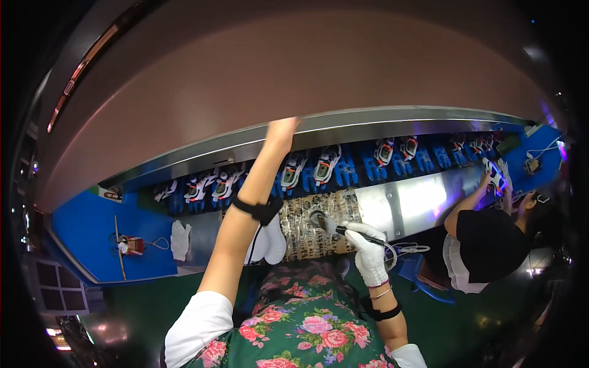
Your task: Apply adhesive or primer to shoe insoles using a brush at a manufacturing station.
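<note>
My right hand (pixel 370 257), in a white knit glove, is closed round a brush (pixel 339 230) with a black handle and a pale hose trailing from it. The brush head rests on or just over a taped, stained brown covering (pixel 307 242) on the bench. Bare and stretched far forward, my left hand (pixel 283 132) is at the metal rim (pixel 343 121) of a large brown hood; its fingers are smeared and partly hidden. Below my left forearm, two white shoe soles (pixel 275 241) lie by the covering's left edge.
Under the hood, shoe uppers (pixel 325 165) sit among blue racks (pixel 346 173) in a long row. A white glove (pixel 180 240) lies on the bench at left, near a red container (pixel 134 245). At right, a person in black (pixel 491 239) handles a white shoe part (pixel 496 175).
</note>
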Demonstrator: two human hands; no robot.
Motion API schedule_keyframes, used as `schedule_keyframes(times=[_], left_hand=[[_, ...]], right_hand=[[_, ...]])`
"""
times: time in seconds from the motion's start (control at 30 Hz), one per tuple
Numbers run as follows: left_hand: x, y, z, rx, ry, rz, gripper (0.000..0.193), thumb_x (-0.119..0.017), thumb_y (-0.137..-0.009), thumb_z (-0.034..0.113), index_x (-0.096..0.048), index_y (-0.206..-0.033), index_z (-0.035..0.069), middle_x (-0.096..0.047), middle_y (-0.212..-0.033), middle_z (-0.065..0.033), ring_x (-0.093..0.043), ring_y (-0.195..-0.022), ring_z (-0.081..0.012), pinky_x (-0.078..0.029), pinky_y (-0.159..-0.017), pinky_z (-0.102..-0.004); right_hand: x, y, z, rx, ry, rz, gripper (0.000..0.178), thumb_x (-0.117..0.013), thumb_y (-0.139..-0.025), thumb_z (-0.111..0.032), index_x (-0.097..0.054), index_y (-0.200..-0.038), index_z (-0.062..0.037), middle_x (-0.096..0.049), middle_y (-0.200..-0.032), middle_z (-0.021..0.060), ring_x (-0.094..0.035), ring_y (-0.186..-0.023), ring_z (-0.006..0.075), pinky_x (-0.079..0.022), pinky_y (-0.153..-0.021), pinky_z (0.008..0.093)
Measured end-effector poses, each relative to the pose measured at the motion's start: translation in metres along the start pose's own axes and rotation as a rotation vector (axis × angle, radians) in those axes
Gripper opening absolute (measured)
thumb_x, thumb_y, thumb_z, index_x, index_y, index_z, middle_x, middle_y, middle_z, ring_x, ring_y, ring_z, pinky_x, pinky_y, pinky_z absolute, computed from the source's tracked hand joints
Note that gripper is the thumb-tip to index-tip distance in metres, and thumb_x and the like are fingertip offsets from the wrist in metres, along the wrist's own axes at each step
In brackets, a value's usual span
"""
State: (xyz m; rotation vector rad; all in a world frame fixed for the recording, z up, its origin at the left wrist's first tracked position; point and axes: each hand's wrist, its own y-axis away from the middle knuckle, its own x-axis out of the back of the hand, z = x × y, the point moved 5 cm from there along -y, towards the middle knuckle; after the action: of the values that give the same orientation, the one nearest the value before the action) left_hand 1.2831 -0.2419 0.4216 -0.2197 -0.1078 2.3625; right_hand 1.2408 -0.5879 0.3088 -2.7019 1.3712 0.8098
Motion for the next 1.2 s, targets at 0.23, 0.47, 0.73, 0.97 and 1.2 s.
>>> schedule_keyframes(times=[0.23, 0.47, 0.73, 0.97, 1.2], left_hand=[[-0.046, -0.054, 0.008, -0.311, -0.719, 0.118, 0.058, -0.08, -0.085, 0.027, -0.058, -0.131, 0.0, -0.069, -0.114, -0.018, -0.067, -0.099, -0.0304, -0.055, -0.086, -0.0404], [0.05, 0.055, 0.031, -0.532, -0.682, 0.231, 0.021, -0.076, -0.09, 0.013, -0.057, -0.097, 0.006, -0.049, -0.123, -0.0073, -0.06, -0.1, -0.0171, -0.051, -0.078, -0.0264], [0.066, 0.168, -0.02, 0.196, 0.139, 0.135, 0.065, -0.074, -0.078, -0.004, -0.047, -0.137, 0.0, -0.065, -0.118, -0.0121, -0.066, -0.107, -0.0224, -0.053, -0.095, -0.0355], [-0.006, 0.235, -0.061, 0.636, 0.556, -0.241, 0.061, -0.066, -0.081, 0.014, -0.049, -0.134, -0.01, -0.066, -0.119, -0.0268, -0.068, -0.108, -0.0372, -0.056, -0.096, -0.0457], [-0.048, 0.251, -0.049, 0.707, 1.293, -0.282, 0.105, -0.035, -0.087, 0.086, -0.045, -0.144, -0.001, -0.06, -0.134, -0.0225, -0.061, -0.121, -0.0403, -0.047, -0.106, -0.0527]], right_hand=[[0.023, 0.009, -0.001, 0.033, -0.108, 0.081, 0.021, -0.072, -0.083, 0.007, -0.074, -0.104, 0.0043, -0.075, -0.1, 0.0122, -0.069, -0.083, 0.0135, -0.054, -0.074, 0.0241], [0.043, 0.021, -0.004, -0.021, -0.151, 0.144, 0.019, -0.071, -0.085, 0.005, -0.074, -0.103, 0.0035, -0.075, -0.099, 0.0109, -0.068, -0.082, 0.0126, -0.053, -0.073, 0.0235], [0.011, 0.003, -0.051, 0.059, -0.279, -0.071, 0.022, -0.066, -0.086, 0.006, -0.074, -0.105, -0.0013, -0.075, -0.109, 0.0123, -0.068, -0.091, 0.0129, -0.052, -0.079, 0.0231], [-0.04, -0.01, -0.107, 0.332, 0.092, -0.227, 0.022, -0.072, -0.084, 0.006, -0.073, -0.105, 0.0046, -0.073, -0.112, 0.0151, -0.07, -0.101, 0.0203, -0.056, -0.092, 0.0318], [-0.061, -0.014, -0.13, 0.731, 0.573, -0.213, 0.023, -0.079, -0.076, 0.001, -0.077, -0.099, 0.0004, -0.076, -0.097, 0.0138, -0.072, -0.087, 0.0216, -0.057, -0.079, 0.0327]])
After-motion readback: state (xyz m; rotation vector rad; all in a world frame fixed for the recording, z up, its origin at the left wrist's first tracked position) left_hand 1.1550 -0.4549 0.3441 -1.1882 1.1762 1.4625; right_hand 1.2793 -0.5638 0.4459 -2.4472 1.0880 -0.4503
